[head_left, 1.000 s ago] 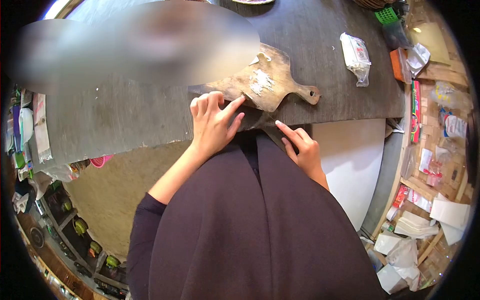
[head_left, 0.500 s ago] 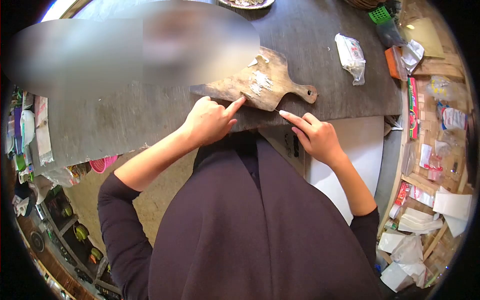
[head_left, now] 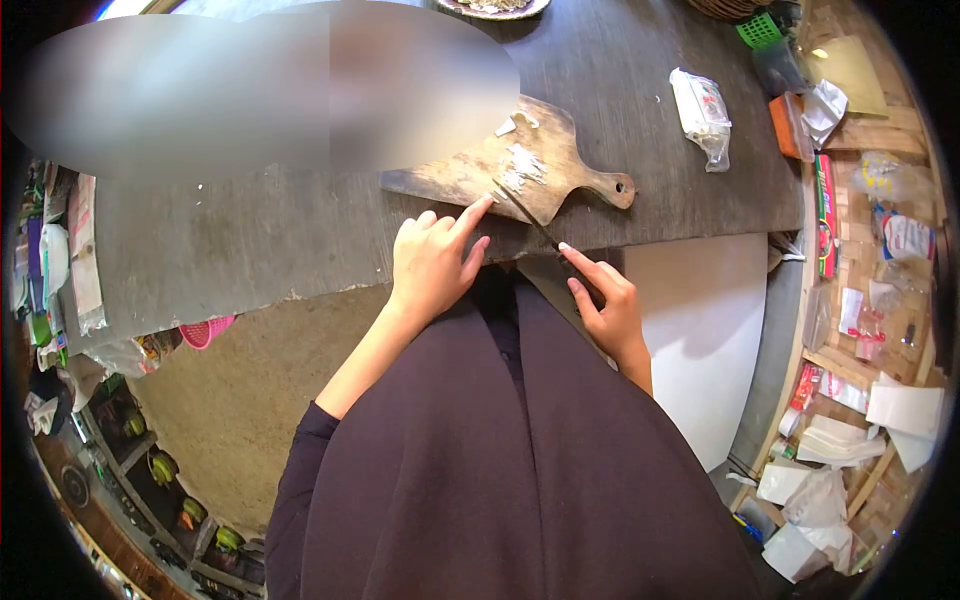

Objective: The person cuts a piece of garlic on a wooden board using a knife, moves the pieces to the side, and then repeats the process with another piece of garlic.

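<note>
My right hand is closed around the handle of a narrow knife, its index finger stretched along the top. The blade lies slantwise over the near edge of a wooden cutting board, with the tip close to my left index finger. My left hand rests at the board's near edge, index finger stretched onto the wood and thumb apart; the other fingers are bent. Just beyond the blade is a small heap of thin white strips. Some pale larger pieces sit farther back on the board.
The board lies on a dark table. A plastic packet is to the right, and a plate with pale food stands at the far edge. Wrappers and paper fill the right side. A pink basket shows below the table's left edge.
My right hand has moved left and the knife now shows over the board. My left forearm has swung inward, while its fingertip stays at nearly the same spot.
</note>
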The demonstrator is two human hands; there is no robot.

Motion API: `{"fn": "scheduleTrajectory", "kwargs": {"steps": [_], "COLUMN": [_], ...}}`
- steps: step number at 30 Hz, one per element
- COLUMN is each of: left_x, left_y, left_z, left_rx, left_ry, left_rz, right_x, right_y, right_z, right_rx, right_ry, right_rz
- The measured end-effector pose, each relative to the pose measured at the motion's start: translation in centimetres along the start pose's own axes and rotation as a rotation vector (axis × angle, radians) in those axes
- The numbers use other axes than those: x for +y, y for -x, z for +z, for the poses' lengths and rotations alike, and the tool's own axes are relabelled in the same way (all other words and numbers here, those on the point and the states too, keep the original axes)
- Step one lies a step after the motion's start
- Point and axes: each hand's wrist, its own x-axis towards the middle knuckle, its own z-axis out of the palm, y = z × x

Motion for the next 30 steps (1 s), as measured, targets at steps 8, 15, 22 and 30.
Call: {"fn": "scheduleTrajectory", "kwargs": {"steps": [8,15,22,30], "left_x": [-0.3,-0.2,-0.1,0.1], "left_y": [0.6,0.3,0.3,0.3], "left_z": [0.5,0.2,0.1,0.1], "left_rx": [-0.027,0.002,-0.023,-0.008], "left_ry": [-0.040,-0.039,-0.058,-0.031], "left_rz": [-0.008,-0.008,-0.031,-0.051], "right_x": [0.8,0.5,0.4,0.9], "right_y": [-0.2,-0.8,-1.5,-1.7], "right_z": [0.2,-0.7,-1.3,-0.3], "right_rx": [0.011,-0.029,-0.065,-0.060], "right_ry": [-0.039,0.015,0.021,0.110], "right_rz": [-0.048,-0.050,-0.061,-0.089]}}
